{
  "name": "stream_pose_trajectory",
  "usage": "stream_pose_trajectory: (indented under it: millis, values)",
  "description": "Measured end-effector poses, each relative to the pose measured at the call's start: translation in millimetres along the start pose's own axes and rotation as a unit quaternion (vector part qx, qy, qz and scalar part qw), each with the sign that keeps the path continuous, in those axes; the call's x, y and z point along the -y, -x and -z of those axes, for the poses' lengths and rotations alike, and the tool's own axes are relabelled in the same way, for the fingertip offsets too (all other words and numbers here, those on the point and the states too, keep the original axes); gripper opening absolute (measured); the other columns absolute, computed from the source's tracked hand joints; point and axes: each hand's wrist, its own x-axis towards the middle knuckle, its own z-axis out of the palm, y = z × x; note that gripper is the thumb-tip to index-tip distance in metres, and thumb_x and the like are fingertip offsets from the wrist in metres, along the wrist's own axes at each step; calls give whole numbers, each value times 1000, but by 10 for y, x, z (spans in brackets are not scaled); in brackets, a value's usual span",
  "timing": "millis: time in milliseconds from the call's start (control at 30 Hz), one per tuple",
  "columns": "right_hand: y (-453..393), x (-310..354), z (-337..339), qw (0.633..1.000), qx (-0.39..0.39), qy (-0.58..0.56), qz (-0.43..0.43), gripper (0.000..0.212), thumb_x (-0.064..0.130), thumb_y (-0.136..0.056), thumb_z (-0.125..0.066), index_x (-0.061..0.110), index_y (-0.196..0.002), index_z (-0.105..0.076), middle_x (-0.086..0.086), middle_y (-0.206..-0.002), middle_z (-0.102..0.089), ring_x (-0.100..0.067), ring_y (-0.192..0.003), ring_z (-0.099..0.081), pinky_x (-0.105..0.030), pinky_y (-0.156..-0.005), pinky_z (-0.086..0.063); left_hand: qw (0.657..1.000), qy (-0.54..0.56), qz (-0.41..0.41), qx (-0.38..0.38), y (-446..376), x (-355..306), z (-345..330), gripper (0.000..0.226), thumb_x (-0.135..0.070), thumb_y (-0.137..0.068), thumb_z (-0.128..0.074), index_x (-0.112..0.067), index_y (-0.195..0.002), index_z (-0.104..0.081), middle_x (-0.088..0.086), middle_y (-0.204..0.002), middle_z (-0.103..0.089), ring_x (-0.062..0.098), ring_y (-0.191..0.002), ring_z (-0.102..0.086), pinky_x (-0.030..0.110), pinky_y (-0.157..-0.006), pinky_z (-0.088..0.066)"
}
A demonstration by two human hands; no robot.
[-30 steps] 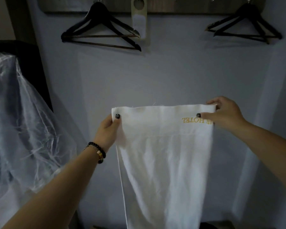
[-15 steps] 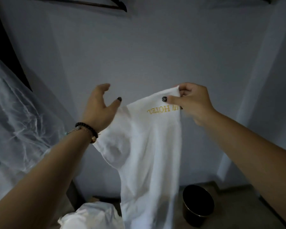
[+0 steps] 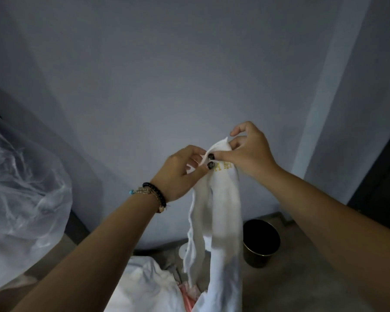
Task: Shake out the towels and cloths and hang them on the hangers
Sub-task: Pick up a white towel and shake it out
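Head view: left hand (image 3: 182, 171) and right hand (image 3: 249, 152) close together at centre, both pinching the top edge of a white hotel towel (image 3: 221, 221) between thumb and fingers. Towel gathered narrow, hanging down in folds in front of the grey wall (image 3: 167, 75), gold lettering just below the thumbs. Beaded bracelets (image 3: 154, 195) on the left wrist. Black bin (image 3: 260, 243) on the floor, right of the towel. Clear plastic sheeting (image 3: 20, 199) at far left. Heap of white cloths (image 3: 144, 287) low and near, left of the towel.
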Motion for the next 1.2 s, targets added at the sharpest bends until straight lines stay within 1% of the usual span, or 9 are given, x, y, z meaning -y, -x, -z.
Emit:
stream_pose_trajectory:
  millis: [133,200,367,500,633,833,933,1033,1200]
  values:
    - [41,-137,123,999,-2,34,-9,54,20,-53,-92,20,-86,-49,8,-61,-63,-2,-55,-57,-22,-62,-42,1000,-7,2,-17,-55,52,-293,21,-28,-96,-52,-20,-110,-65,0,-102,-60,6,-91,-57,10,-78,-46]
    - [46,-179,205,1000,4,23,-17,51,15,-55,-91,18,-86,-51,0,-65,-67,-11,-56,-61,-28,-61,-48,1000,10,23,-6,-99,54,-384,17,-21,-99,-51,-17,-108,-65,0,-101,-59,4,-90,-54,5,-75,-41]
    - [82,-220,378,998,56,-19,-15,37,-1,-63,-84,7,-89,-59,-9,-72,-72,-18,-62,-62,-29,-62,-50,998,9,52,27,-165,98,-537,12,-19,-99,-48,-17,-92,-58,5,-83,-61,22,-76,-54,27,-66,-41]
    - [100,-261,462,995,71,-64,-20,33,-1,-66,-84,6,-90,-62,-12,-73,-72,-22,-65,-62,-25,-60,-51,992,91,76,52,-198,74,-508,19,-20,-95,-58,-18,-76,-59,1,-70,-57,13,-61,-51,22,-57,-41]
    - [57,-266,510,990,93,-102,1,27,-5,-73,-77,10,-90,-63,3,-62,-68,-16,-62,-62,-27,-62,-51,985,128,97,60,-169,102,-408,21,-21,-84,-73,-14,-78,-54,-16,-56,-55,1,-48,-42,14,-49,-35]
    - [-61,-172,545,990,107,-85,40,25,-7,-79,-71,17,-88,-71,9,-78,-71,-10,-72,-63,-21,-68,-51,997,20,27,-75,259,486,-373,39,-30,-83,-73,-31,-85,-34,-23,-95,-66,-5,-79,-60,7,-67,-41]
    - [-146,-102,479,989,125,-45,57,25,-7,-80,-69,17,-82,-71,5,-84,-72,-11,-77,-66,-23,-73,-54,997,-32,-10,-72,419,596,-451,21,-46,-87,-60,-39,-100,-44,-34,-103,-60,-6,-90,-60,10,-76,-46]
    - [-180,-35,334,985,150,27,85,25,-4,-82,-69,21,-80,-72,5,-84,-73,-10,-78,-69,-26,-76,-57,995,-28,-58,-75,514,699,-602,21,-40,-90,-54,-35,-110,-51,-20,-116,-60,4,-99,-63,30,-85,-54]
    - [-170,6,202,983,147,64,90,23,-1,-82,-69,22,-80,-72,3,-86,-73,-11,-79,-71,-25,-76,-58,981,47,-44,-182,661,722,-826,20,-24,-89,-62,-22,-109,-66,-12,-123,-63,0,-111,-60,21,-92,-50]
